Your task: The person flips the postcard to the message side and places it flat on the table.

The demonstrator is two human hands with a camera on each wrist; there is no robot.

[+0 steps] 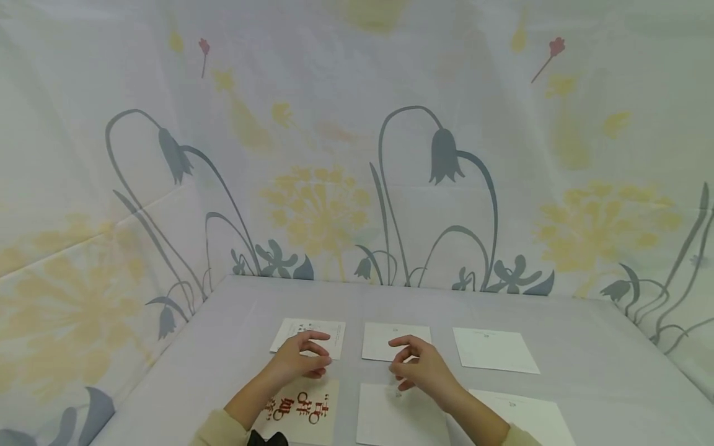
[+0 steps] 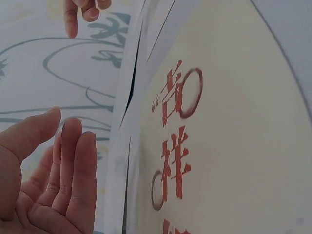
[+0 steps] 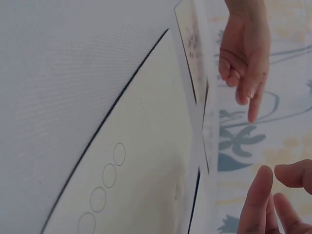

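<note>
My left hand (image 1: 301, 358) hovers with loosely bent fingers, holding nothing, between two cards on the left. Below it lies a cream card (image 1: 329, 402) with large red characters; behind it is a card (image 1: 334, 334) with small print, partly covered by the hand. My right hand (image 1: 421, 368), also holding nothing, hangs over the middle pair: a white card (image 1: 376, 342) at the back and another white card (image 1: 390, 421) in front. In the right wrist view, thumb and fingers are held apart beside a pale card (image 3: 146, 122) with a row of printed circles.
On the right lie a back white card (image 1: 496, 350) and a front white card (image 1: 535, 418). All the cards sit in two rows on a pale grey table (image 1: 312, 297). A flower-printed cloth (image 1: 346, 93) rises behind and at the sides.
</note>
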